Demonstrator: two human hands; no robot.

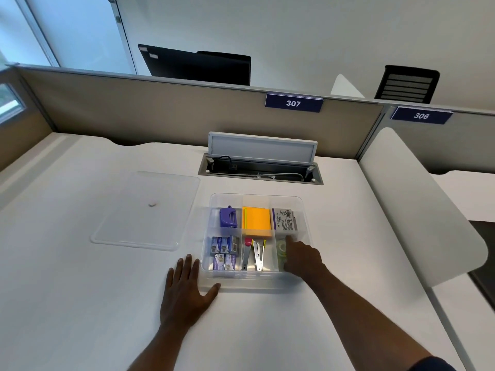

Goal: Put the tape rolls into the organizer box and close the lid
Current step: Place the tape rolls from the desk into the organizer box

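Note:
A clear organizer box [302,210] stands open on the white desk, split into six compartments. In its near right compartment lie clear tape rolls [281,247], partly hidden under my right hand [302,257], whose fingers reach down onto them; whether they grip a roll I cannot tell. My left hand [187,293] lies flat on the desk with fingers spread, its thumb touching the box's near left corner. The clear lid [146,210] lies flat on the desk to the left of the box.
Other compartments hold a purple punch [227,216], orange sticky notes [256,220], a grey carton [284,219], small staple boxes [224,253] and staple removers [254,254]. An open cable hatch [261,167] sits behind the box. A white divider panel [417,204] stands at right.

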